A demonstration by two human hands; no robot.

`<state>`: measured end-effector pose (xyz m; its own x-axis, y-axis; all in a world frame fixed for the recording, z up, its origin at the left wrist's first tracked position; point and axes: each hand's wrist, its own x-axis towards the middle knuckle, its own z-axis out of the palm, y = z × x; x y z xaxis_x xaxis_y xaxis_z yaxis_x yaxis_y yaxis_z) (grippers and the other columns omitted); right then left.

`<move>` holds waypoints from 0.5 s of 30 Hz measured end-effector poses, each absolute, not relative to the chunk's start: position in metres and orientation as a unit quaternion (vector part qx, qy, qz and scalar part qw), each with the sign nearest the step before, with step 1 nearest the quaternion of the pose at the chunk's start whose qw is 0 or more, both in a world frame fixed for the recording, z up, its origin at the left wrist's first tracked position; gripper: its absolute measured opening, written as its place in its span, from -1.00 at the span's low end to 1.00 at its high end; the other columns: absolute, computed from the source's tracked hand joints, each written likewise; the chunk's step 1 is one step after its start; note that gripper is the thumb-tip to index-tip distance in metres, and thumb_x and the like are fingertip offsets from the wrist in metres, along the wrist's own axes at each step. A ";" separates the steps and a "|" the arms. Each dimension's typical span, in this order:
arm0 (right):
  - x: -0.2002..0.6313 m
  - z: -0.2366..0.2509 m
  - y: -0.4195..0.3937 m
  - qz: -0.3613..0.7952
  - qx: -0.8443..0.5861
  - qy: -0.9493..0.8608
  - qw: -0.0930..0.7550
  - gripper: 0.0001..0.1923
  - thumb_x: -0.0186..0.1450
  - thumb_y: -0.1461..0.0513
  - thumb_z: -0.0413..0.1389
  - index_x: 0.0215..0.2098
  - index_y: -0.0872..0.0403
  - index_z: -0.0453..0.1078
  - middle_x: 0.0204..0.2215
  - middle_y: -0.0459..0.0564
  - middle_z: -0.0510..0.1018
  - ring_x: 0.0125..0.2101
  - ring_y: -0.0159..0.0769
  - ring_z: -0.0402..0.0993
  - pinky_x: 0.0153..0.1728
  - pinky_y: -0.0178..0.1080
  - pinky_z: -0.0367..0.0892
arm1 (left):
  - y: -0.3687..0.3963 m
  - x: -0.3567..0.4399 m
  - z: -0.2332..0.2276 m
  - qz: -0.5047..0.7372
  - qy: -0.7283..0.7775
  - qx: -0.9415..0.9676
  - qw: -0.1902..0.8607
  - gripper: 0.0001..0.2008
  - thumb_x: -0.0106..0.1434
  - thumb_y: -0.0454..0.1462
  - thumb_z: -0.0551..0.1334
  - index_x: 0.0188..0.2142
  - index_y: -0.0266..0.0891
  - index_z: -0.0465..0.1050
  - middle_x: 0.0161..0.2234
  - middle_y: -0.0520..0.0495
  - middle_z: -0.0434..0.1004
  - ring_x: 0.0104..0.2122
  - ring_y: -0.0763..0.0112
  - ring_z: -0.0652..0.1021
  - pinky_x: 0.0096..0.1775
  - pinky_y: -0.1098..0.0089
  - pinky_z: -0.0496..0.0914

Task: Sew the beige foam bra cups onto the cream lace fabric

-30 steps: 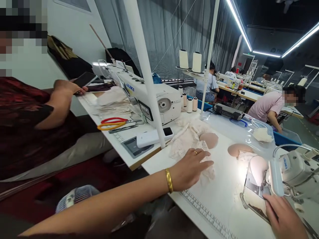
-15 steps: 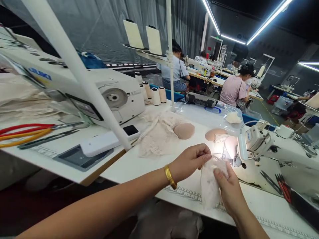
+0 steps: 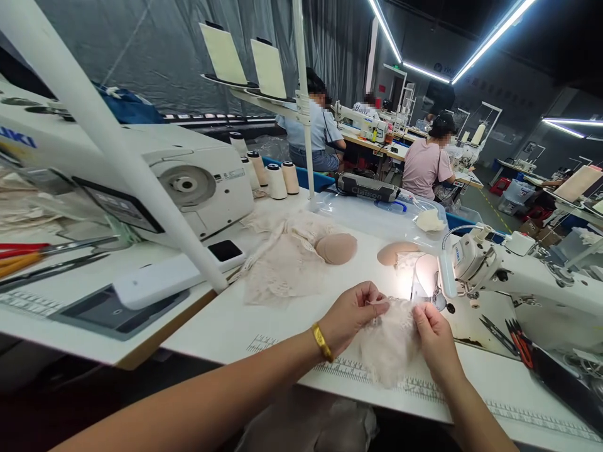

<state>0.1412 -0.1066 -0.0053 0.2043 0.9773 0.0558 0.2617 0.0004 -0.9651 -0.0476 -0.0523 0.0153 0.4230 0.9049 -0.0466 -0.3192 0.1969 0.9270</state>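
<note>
A piece of pale lace fabric [image 3: 390,351] hangs between my two hands over the front of the white table. My left hand [image 3: 360,311], with a gold bracelet on the wrist, pinches its upper left edge. On the upper right edge, the thumb and fingers of my right hand [image 3: 436,333] are closed. Just beyond the cloth, a lamp lights the needle area of a sewing machine [image 3: 480,257]. Beige moulded cups [image 3: 338,249] lie on more lace fabric [image 3: 282,270] at the left, and another beige cup [image 3: 398,252] rests near the machine.
A second machine [image 3: 202,182] and a slanting white post [image 3: 117,150] stand at the left. Thread cones [image 3: 276,182] sit behind. Tweezers [image 3: 499,334] and red-handled snips [image 3: 521,345] lie at the right. A measuring tape [image 3: 527,417] runs along the front edge. Co-workers sit further back.
My right hand has moved up to the fabric's top edge, and the cloth is spread wider between my hands. The view has shifted slightly to the right.
</note>
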 end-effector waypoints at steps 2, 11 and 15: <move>0.144 -0.001 -0.109 0.301 -0.623 -0.539 0.480 -0.52 0.35 -0.18 0.04 -0.38 0.02 0.39 -0.51 -0.13 0.41 -0.46 -0.29 0.30 -0.41 -0.29 0.21 | -0.054 -0.048 0.014 0.429 0.325 0.495 0.682 -0.46 0.00 -0.02 0.48 -0.50 -0.21 0.12 -0.53 0.17 0.21 -0.53 0.60 0.20 -0.49 0.54 0.10; 0.139 -0.007 -0.103 0.371 -0.607 -0.475 0.518 -0.55 0.36 -0.18 0.02 -0.36 -0.01 0.35 -0.70 -0.25 0.22 -0.62 -0.33 0.16 -0.54 -0.31 0.12 | 0.021 -0.045 0.034 0.281 0.372 0.831 0.304 -0.86 0.29 -0.22 0.24 -0.18 -0.22 0.41 -0.26 -0.04 0.53 -0.30 0.33 0.53 -0.32 0.38 0.42; 0.146 -0.019 -0.095 0.388 -0.598 -0.470 0.520 -0.54 0.35 -0.19 0.01 -0.35 -0.01 0.37 -0.65 -0.22 0.25 -0.59 -0.31 0.18 -0.53 -0.29 0.16 | 0.063 -0.018 0.050 0.285 0.365 0.851 0.247 -0.80 0.31 -0.27 0.30 -0.07 -0.22 0.49 -0.07 -0.08 0.54 -0.10 0.21 0.56 -0.10 0.30 0.48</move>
<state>0.1456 -0.0950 -0.0186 0.2567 0.9662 0.0244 0.1587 -0.0173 -0.9872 -0.0185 0.0634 0.0503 0.5718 0.7617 0.3046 0.4800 -0.6118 0.6288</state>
